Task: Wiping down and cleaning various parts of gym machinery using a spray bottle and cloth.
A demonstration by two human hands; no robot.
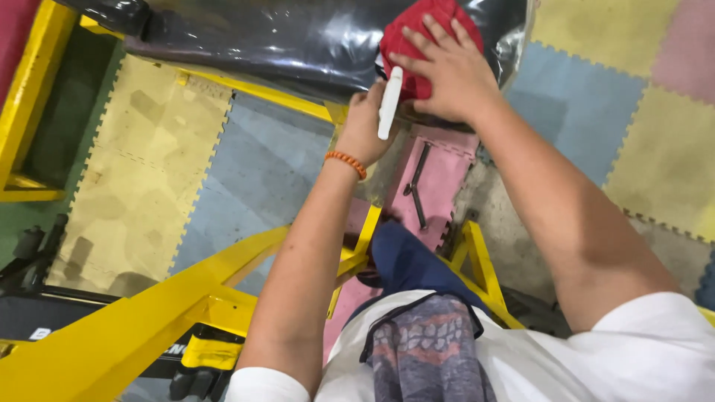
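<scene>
Your right hand (447,71) is spread flat on the red cloth (417,45), pressing it onto the black plastic-wrapped pad (283,45). Your left hand (365,123) is closed around a white stick-shaped tool (389,103), right at the cloth's edge, foam floor mats (149,164) below

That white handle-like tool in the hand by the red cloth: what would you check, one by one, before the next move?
1. White tool held firmly: ok, the left hand is wrapped round its lower end.
2. Red cloth pinned down: ok, the right hand lies flat on it with fingers spread.
3. Fingers clear of the tool's tip: cannot tell, the tip sits right beside the right hand.
4. Black plastic-wrapped pad lying steady on the yellow frame: ok, it rests across it.
5. What kind of tool it is, blade or not: cannot tell.
6. Metal bar on the pink floor mat out of the way: ok, it lies below the hands.
</scene>
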